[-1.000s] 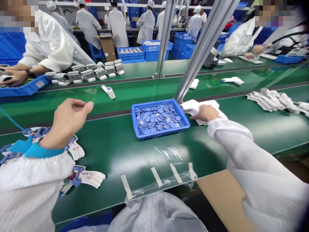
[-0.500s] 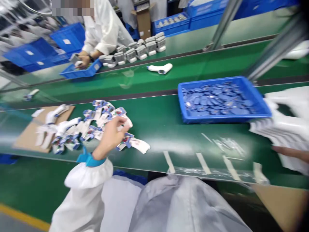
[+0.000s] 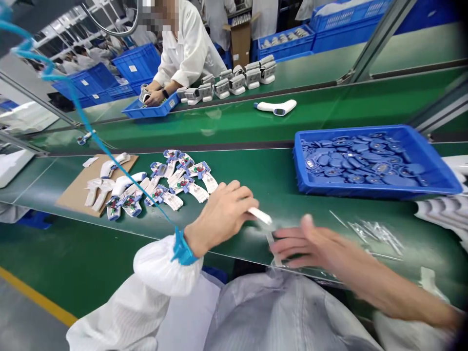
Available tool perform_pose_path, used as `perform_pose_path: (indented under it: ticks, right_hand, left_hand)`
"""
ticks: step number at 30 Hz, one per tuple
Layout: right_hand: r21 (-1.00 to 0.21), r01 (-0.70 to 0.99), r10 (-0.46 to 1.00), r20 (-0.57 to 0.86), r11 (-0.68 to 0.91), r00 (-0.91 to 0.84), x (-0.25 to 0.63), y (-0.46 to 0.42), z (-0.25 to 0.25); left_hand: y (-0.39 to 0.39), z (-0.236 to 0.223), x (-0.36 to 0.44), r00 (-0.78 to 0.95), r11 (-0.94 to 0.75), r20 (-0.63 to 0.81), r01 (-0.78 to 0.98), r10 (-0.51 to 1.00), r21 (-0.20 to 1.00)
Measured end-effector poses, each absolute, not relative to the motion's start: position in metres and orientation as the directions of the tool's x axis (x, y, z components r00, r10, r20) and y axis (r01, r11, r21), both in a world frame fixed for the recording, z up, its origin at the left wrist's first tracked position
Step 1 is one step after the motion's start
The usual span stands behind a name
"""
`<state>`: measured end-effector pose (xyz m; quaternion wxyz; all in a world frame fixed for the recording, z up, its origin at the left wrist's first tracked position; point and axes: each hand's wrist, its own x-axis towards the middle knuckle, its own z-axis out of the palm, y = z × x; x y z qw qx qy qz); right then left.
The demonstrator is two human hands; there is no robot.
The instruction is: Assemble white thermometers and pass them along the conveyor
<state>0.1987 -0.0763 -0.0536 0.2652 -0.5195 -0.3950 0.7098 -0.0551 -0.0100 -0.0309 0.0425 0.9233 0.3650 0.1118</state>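
My left hand (image 3: 221, 219) pinches a narrow white strip (image 3: 260, 216) between its fingers, above the front part of the green belt (image 3: 256, 165). My right hand (image 3: 314, 248) is blurred, with fingers apart, and holds nothing that I can see. It lies over a clear film (image 3: 292, 269) taped along the belt's front edge. Behind my left hand, several white thermometer shells with blue parts and wires (image 3: 171, 180) lie on the belt. Thin clear pieces (image 3: 376, 236) lie to the right of my right hand.
A blue tray of blue oval parts (image 3: 351, 191) stands at the right. A cardboard sheet (image 3: 73, 192) lies at the left. A blue cord (image 3: 91, 131) runs from my left wrist strap (image 3: 182, 252). Across the belts, a co-worker's hands (image 3: 153, 97) work at a blue tray.
The view has swung left, bringing the shells and cardboard into sight. My left hand has moved to the belt's front and holds a white strip. My right hand has left the white pieces beside the tray.
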Motion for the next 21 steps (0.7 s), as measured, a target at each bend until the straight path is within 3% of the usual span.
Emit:
perform_pose_path:
  ticks: [2, 4, 7, 9, 11, 13, 15, 17, 21]
  right_hand:
    - [-0.748, -0.178, 0.719, -0.499, -0.639, -0.484, 0.165, -0.066, -0.058]
    - [-0.810, -0.234, 0.815, -0.431, -0.539, -0.387, 0.152, -0.059, -0.064]
    - [-0.938, 0.115, 0.936, -0.338, -0.326, -0.100, 0.169, -0.056, -0.075]
    - [-0.874, 0.462, 0.988, -0.150, -0.153, 0.043, 0.190, -0.059, -0.081]
    - [-0.607, 0.793, 0.987, 0.152, 0.049, 0.056, 0.204, -0.066, -0.083]
    - [-0.192, 0.959, 0.922, 0.367, 0.207, -0.125, 0.209, -0.072, -0.081]
    - [-0.005, 0.959, 0.877, 0.404, 0.285, -0.259, 0.210, -0.077, -0.077]
    - [-0.096, 0.933, 0.867, 0.412, 0.347, -0.280, 0.215, -0.080, -0.073]
    - [-0.582, 0.718, 0.923, 0.278, 0.382, -0.265, 0.236, -0.080, -0.067]
  left_hand:
    - [-0.029, -0.036, -0.037, 0.689, -0.786, 0.397, 0.594, 0.606, 0.169]
    - [-0.050, -0.047, -0.022, 0.622, -0.815, 0.537, 0.509, 0.571, 0.278]
    - [-0.072, -0.060, -0.012, 0.370, -0.686, 0.580, 0.460, 0.725, 0.564]
    - [-0.073, -0.062, -0.010, 0.151, -0.439, 0.417, 0.438, 0.896, 0.784]
    - [-0.064, -0.059, -0.007, 0.054, -0.117, 0.106, 0.268, 0.993, 0.956]
    - [-0.052, -0.056, 0.002, 0.183, 0.178, -0.188, 0.069, 0.965, 0.982]
    - [-0.042, -0.055, 0.014, 0.344, 0.345, -0.336, 0.036, 0.877, 0.938]
    - [-0.039, -0.057, 0.025, 0.382, 0.389, -0.393, 0.092, 0.837, 0.917]
    - [-0.041, -0.062, 0.038, 0.335, 0.217, -0.270, 0.186, 0.903, 0.958]
